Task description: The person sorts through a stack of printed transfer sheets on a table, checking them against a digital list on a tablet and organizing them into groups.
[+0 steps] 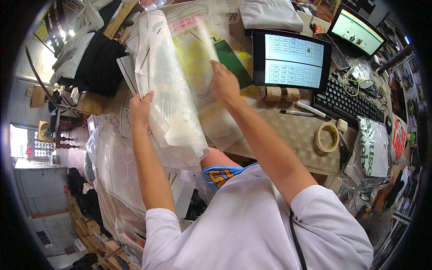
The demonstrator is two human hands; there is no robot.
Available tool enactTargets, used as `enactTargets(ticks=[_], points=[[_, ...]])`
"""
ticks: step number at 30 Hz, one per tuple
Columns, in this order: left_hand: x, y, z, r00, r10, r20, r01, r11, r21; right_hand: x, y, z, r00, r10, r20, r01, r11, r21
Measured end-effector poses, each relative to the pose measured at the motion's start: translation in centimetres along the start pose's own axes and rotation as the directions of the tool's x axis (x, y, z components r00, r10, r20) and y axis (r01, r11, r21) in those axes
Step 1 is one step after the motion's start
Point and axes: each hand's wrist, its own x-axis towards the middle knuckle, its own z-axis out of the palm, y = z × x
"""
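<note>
Translucent plastic sheets [168, 85] with faint printed outlines stand curled and overlapping in front of me. On the left, my left hand [141, 110] is closed on the sheets' edge, thumb uppermost. My right hand [225, 84] is closed on the lower end of a pale sheet edge [207, 40], which is smeared by motion. Between and behind my hands lie more clear sheets with yellow print [191, 63] and red print. A dark green flat piece [231, 63] shows just beyond my right hand.
To the right are a tablet [291, 58], a keyboard [348, 101], a monitor [357, 31], pens [310, 109] and a tape roll [327, 137]. A plastic-wrapped package [374, 146] sits at the right edge. Black fabric [96, 65] is piled at left, above bagged sheets [119, 166].
</note>
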Motion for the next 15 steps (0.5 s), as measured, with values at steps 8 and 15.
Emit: enactTargets(ticks=[8,15], points=[[0.1,-0.6,-0.8,0.999,-0.005,-0.047,0.012,0.989,0.145,1.0,-3.3,-0.9,0.972,0.189,0.14,-0.216,0.952,0.217],[0.6,-0.9,-0.9,1.0,-0.017,-0.021,0.019,0.998,0.065,-0.3,-6.6,-0.2,0.848,-0.218,0.482,-0.132,0.795,0.592]])
